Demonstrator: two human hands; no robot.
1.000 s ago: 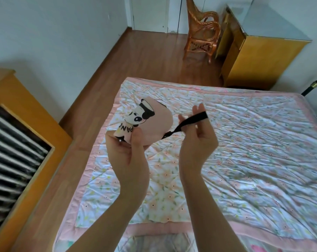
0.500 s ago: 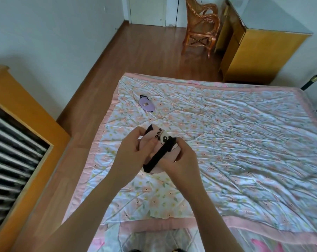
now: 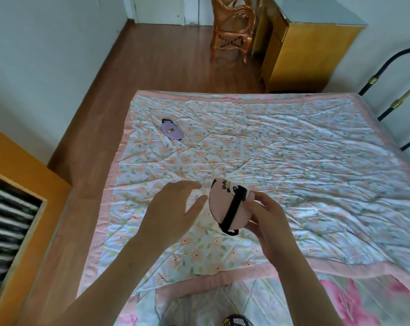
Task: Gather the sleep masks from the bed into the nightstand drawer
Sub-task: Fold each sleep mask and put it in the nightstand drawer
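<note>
Over the bed (image 3: 293, 149), the right hand (image 3: 267, 222) gripped a folded pink mask (image 3: 225, 205); left hand (image 3: 171, 208) hovered, fingers (image 3: 194, 205) spread; purple mask (image 3: 172, 132) lay apart.

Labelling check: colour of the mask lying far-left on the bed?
Lilac sleep mask with black strap; head view.

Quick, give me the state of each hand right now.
Left hand: open, fingers spread, holding nothing.
Right hand: closed on the folded pink panda sleep mask, strap wrapped around it.
</note>
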